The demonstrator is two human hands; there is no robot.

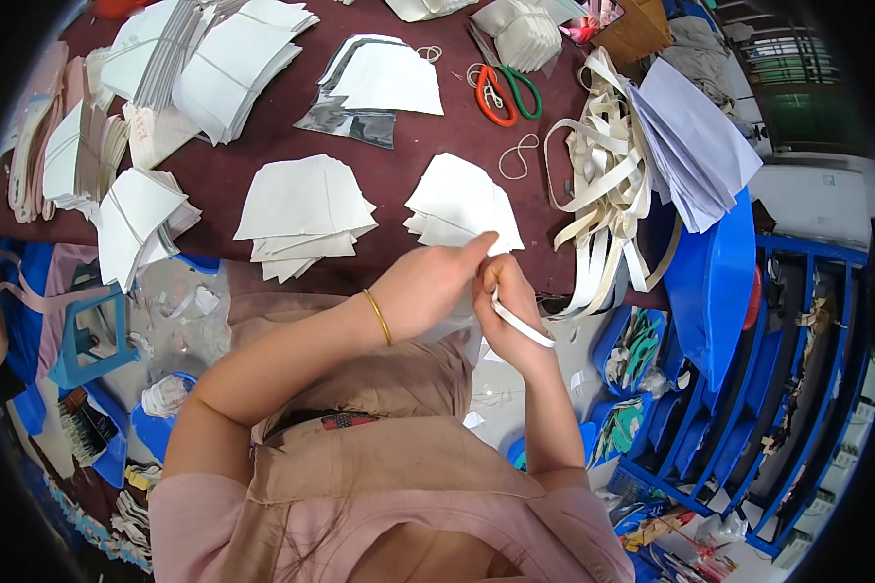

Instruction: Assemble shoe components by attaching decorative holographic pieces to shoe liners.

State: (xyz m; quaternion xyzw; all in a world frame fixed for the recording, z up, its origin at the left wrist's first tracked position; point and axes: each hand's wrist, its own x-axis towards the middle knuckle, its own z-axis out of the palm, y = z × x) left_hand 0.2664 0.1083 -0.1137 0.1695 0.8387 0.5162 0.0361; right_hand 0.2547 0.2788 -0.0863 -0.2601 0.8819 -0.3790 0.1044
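Note:
Above my lap, at the table's front edge, my two hands meet. My right hand (507,309) is closed round a narrow white strip (523,328), whose end curves out over the wrist. Beside it, my left hand (430,280) has its fingers bent together against the right one; what they pinch is hidden. Just beyond the hands lies a fanned stack of white curved pieces (462,199). A similar white stack (303,209) sits to its left. Off to the right, a tangled bundle of cream straps (608,180) hangs over the edge.
Red-and-green-handled scissors (507,95) lie farther back on the dark red tablecloth (399,175). Tied bundles of white pieces (233,68) crowd the left. Grey-white sheets (695,141) and a blue bin (715,291) are at the right, with a blue rack (749,389) beyond.

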